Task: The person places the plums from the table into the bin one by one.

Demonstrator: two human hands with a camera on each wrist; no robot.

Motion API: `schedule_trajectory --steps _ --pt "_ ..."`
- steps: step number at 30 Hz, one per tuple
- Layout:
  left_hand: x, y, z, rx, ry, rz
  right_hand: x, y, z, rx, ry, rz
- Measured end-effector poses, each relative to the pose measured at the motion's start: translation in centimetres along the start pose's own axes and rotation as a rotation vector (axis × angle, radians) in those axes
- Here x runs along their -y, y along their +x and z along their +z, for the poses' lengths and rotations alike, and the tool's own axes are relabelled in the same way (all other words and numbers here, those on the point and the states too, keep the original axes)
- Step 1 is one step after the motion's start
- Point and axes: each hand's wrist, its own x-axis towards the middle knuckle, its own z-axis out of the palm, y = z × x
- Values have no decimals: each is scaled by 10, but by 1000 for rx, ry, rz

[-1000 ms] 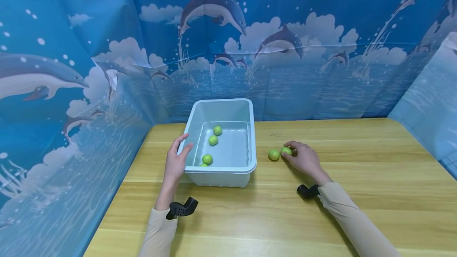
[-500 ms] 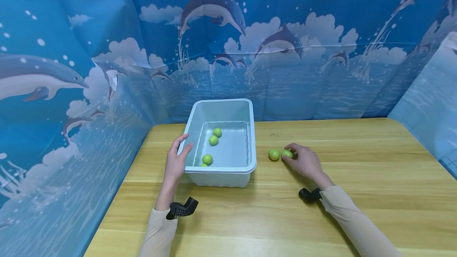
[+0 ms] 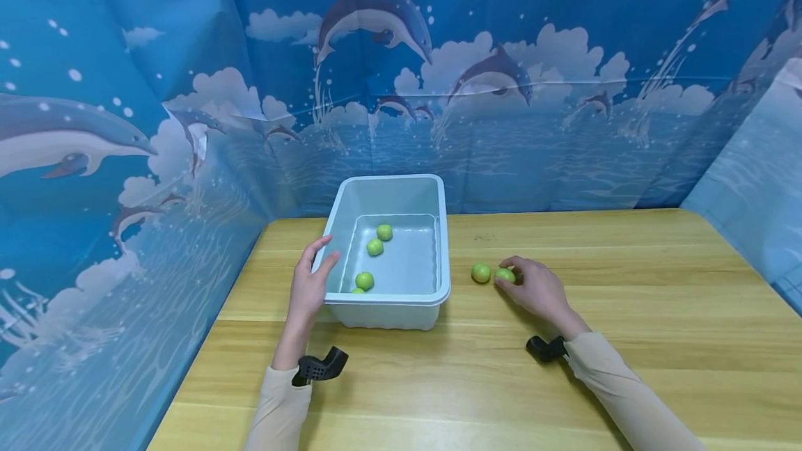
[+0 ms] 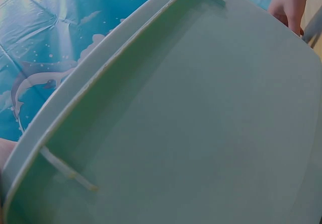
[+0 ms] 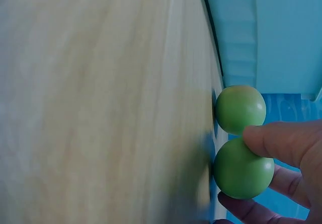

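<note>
In the head view, my left hand (image 3: 308, 285) holds the left rim of a pale blue plastic bin (image 3: 382, 300). From the left wrist view, the bin's outer wall (image 4: 201, 113) fills most of the picture. Several round green fruits, including a nearer one (image 3: 364, 280), lie inside the bin; one is partly hidden behind the front wall. To the right of the bin, my right hand (image 3: 537, 289) pinches a green fruit (image 5: 244, 168) between thumb and fingers, at the table surface. Close beside it, on the bin side, sits another green fruit (image 5: 240, 109), untouched by the fingers in the head view.
The wooden table (image 3: 658, 312) extends to the right and towards me. A blue dolphin-print curtain (image 3: 501, 145) hangs behind the table and along its left side. Each wrist wears a black camera (image 3: 321, 365).
My right hand has shifted slightly right and towards me with the fruit, away from its neighbour. The rearmost fruit in the bin has rolled a little. My left hand stays put.
</note>
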Motion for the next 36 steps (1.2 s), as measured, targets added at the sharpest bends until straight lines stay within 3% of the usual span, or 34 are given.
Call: schedule_trajectory --steps 10,26,36 --pt "-2 -1 1 -10 1 -3 1 -3 -2 -1 23 1" --pt "-4 -1 2 -17 2 0 3 -2 -4 -70 44 -3" --pt "-4 -1 2 -12 -2 -7 8 -1 -5 -166 80 -22"
